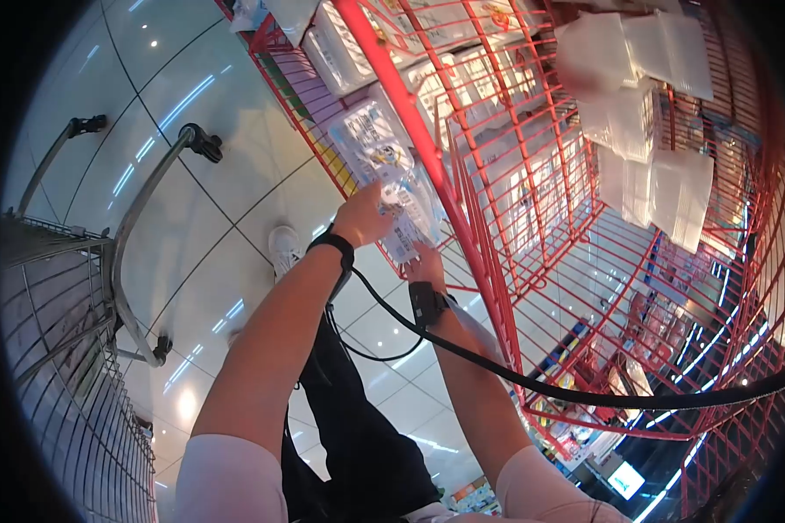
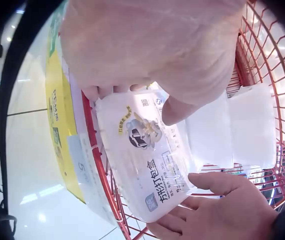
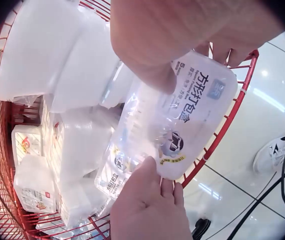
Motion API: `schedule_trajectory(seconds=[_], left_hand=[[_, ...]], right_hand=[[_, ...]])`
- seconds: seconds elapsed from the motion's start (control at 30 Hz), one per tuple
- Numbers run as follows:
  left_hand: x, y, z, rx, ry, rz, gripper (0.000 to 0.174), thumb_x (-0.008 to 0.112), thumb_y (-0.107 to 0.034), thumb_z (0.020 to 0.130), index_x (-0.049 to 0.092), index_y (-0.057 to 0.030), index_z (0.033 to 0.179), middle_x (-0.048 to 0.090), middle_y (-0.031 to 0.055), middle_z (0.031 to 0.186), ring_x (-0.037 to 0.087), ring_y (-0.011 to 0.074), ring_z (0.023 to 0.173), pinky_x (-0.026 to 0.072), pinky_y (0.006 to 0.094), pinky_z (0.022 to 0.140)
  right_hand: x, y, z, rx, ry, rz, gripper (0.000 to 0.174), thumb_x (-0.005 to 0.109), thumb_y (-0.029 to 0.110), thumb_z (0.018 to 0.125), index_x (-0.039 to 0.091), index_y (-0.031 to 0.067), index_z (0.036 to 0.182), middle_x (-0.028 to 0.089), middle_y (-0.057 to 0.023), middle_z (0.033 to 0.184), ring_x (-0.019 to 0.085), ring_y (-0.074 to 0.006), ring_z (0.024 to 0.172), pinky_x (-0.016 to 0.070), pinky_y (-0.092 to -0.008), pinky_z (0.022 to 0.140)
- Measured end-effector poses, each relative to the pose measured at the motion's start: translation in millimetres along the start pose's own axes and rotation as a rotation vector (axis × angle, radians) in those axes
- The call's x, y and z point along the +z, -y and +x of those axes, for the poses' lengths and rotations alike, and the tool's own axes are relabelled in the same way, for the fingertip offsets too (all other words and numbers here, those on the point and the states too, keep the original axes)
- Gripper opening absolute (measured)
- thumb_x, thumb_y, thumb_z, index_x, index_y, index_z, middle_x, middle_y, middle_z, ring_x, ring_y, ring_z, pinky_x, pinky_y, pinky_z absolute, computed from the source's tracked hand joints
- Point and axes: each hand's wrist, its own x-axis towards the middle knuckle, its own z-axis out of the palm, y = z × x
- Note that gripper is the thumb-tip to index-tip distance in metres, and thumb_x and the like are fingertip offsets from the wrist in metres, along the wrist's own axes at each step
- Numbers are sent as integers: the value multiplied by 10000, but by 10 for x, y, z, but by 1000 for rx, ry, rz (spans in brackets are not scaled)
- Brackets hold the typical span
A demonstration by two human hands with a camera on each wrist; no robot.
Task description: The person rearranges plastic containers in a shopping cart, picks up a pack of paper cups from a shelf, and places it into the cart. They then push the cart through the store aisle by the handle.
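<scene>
Both hands hold a plastic-wrapped pack of white takeaway boxes (image 2: 137, 172) at the edge of a red wire basket (image 3: 227, 127). My left hand (image 1: 364, 216) grips one end, thumb on the printed face and fingers round the outer side. At the other end, my right hand (image 1: 427, 264) holds it the same way, thumb on top, as the right wrist view shows. The label carries a cartoon figure and Chinese lettering. A similar wrapped pack (image 1: 371, 139) lies just beyond the left hand. More white box packs (image 3: 77, 145) sit inside the basket.
Stacks of translucent containers (image 1: 624, 113) stand in the basket's far side. A metal shopping cart (image 1: 70, 340) is on the left, on the tiled floor. Yellow packaging (image 2: 65, 135) lines the basket's outside. A black cable (image 1: 584, 394) crosses the right forearm.
</scene>
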Motion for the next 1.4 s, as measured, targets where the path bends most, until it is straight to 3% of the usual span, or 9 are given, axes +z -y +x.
schedule_trajectory(seconds=[0.13, 0.27, 0.3, 0.33, 0.53, 0.77, 1.07, 1.33, 1.4], left_hand=[[35, -50, 27, 54, -3, -182, 625, 620, -313, 767, 431, 11, 1267, 499, 217, 1268, 470, 337, 1199, 379, 391, 1011], [26, -108, -172, -52, 23, -44, 602, 634, -303, 746, 456, 14, 1226, 536, 206, 1156, 512, 401, 1081, 406, 430, 963], [40, -52, -270, 67, -80, -40, 582, 638, -284, 736, 473, 16, 1207, 536, 205, 1151, 519, 399, 1063, 418, 436, 941], [21, -20, -385, 190, -186, -34, 562, 642, -264, 726, 491, 18, 1188, 536, 205, 1145, 526, 397, 1044, 430, 443, 919], [-548, -90, -1293, 222, -369, -119, 521, 652, -157, 742, 500, 32, 1203, 510, 216, 1134, 519, 372, 1050, 445, 406, 895], [-1511, -393, -2722, 311, -583, -214, 472, 645, -172, 757, 498, 37, 1155, 518, 241, 1065, 516, 413, 1002, 434, 435, 877], [-2457, -846, -4919, 251, -657, -619, 416, 620, -132, 836, 493, 57, 1184, 490, 184, 1114, 598, 256, 929, 511, 317, 783], [-2707, -951, -6624, 311, -900, -475, 449, 607, -126, 858, 477, 43, 1253, 535, 162, 1154, 614, 153, 841, 498, 262, 716], [-2703, -705, -6826, 338, -952, -407, 436, 605, -127, 857, 488, 40, 1243, 568, 152, 1135, 605, 123, 801, 481, 257, 692]], right_hand=[[-137, -62, 168, 103, -26, 53, 461, 570, 129, 816, 422, 55, 1247, 533, -90, 1145, 532, -234, 1036, 443, -359, 823], [-450, -564, 213, -260, 7, -323, 483, 552, 99, 813, 390, 8, 1258, 506, -153, 1205, 523, -290, 1092, 448, -405, 895], [100, -109, -385, -69, -147, 145, 502, 548, 90, 816, 371, 10, 1278, 492, -162, 1225, 515, -288, 1107, 433, -405, 922], [273, -15, -602, -2, -186, 241, 508, 549, 86, 822, 361, 14, 1289, 478, -156, 1249, 499, -283, 1138, 414, -403, 954], [636, -10, -1276, -131, 77, 274, 407, 563, 104, 869, 391, 100, 1238, 470, -85, 1288, 467, -241, 1181, 385, -445, 988], [1293, 598, -2432, -345, 406, 43, 570, 504, 79, 897, 261, 116, 1412, 426, -86, 1352, 456, -246, 1217, 422, -451, 971], [2012, 1249, -4395, -567, 801, -122, 429, 361, 220, 1000, 345, 37, 1387, 506, -71, 1276, 518, -167, 1131, 430, -318, 945], [2588, 1241, -5282, -763, 977, -518, 488, 514, 192, 941, 364, 41, 1380, 528, -57, 1228, 528, -155, 1097, 435, -293, 910], [2829, 1169, -5790, -621, 1103, -440, 524, 566, 201, 913, 372, 35, 1371, 528, -42, 1227, 531, -134, 1074, 440, -282, 891]])
